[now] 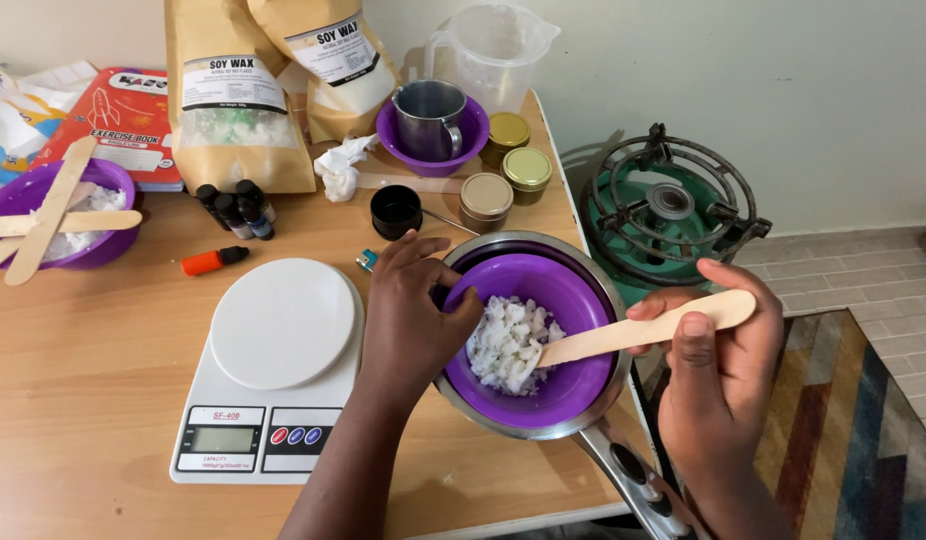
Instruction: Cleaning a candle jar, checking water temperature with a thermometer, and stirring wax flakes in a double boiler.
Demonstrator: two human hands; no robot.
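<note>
My left hand (pixel 411 318) grips the near-left rim of a purple bowl (pixel 573 290) that sits inside a metal saucepan (pixel 603 440). White wax flakes (pixel 508 342) lie in the bowl. My right hand (pixel 718 365) holds a flat wooden stick (pixel 633 328) by its far end, with the tip pushed into the flakes. The pan's handle points toward me at the table's front right corner.
A white kitchen scale (pixel 273 365) stands left of the pan. Behind are two brown wax bags (pixel 238 95), small dark bottles (pixel 238 208), round tins (pixel 486 197), a metal cup in a purple bowl (pixel 433 120), a clear jug (pixel 498 50). Another purple bowl with sticks (pixel 53 215) sits far left. A gas burner (pixel 668 205) stands on the floor.
</note>
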